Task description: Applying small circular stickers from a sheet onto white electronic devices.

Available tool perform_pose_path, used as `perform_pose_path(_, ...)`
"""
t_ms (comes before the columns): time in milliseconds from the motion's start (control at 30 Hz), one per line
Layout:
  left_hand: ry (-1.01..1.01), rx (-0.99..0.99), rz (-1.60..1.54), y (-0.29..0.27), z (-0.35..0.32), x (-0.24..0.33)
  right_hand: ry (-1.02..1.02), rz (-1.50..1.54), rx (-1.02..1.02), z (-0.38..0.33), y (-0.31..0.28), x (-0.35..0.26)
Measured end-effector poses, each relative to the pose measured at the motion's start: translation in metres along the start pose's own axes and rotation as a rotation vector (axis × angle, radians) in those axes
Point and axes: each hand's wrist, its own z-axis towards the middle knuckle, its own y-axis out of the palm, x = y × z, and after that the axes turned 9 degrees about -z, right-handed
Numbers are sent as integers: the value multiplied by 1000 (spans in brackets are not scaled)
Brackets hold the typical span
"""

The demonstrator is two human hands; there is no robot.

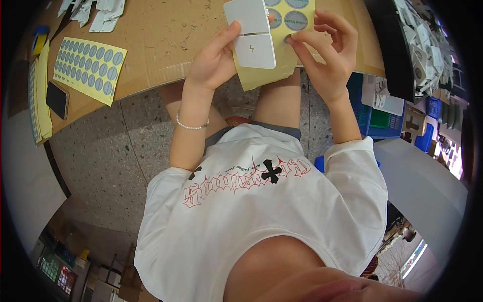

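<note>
Peeling a round grey sticker [288, 39] off a yellow backing sheet [266, 70], upper centre of frame: right hand [327, 55] pinches the sticker's edge w/ thumb & forefinger, while left hand [216, 60] clamps a white folding card pack [251, 32] against the sheet, thumb on the pack's left side. To do it well, judged from this view: lift from the rim, keep the sheet flat under the pack, avoid creasing the disc. Two more grey stickers [296, 20] sit on the sheet's top part, just above the pinch. Upper left: a full yellow sheet of grey round stickers [89, 68] lies on the brown cardboard worktop [161, 40], w/ a dark phone [57, 99] beside it. Top left: white pack blanks [100, 12]. Right edge: a heap of white packs [422, 50] & blue crates [385, 121].
</note>
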Motion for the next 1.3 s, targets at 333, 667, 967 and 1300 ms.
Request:
perform_pose_path(333,-54,116,4,-3,3,2,35,-10,-104,-1,2,3)
perform_pose_path(667,64,358,162,1,3,-1,75,136,-398,48,-54,1)
perform_pose_path(967,69,411,502,13,-1,-14,321,349,-1067,111,-24,-2)
perform_pose_path(1300,66,361,598,15,-4,-14,259,247,-1149,109,-14,-3)
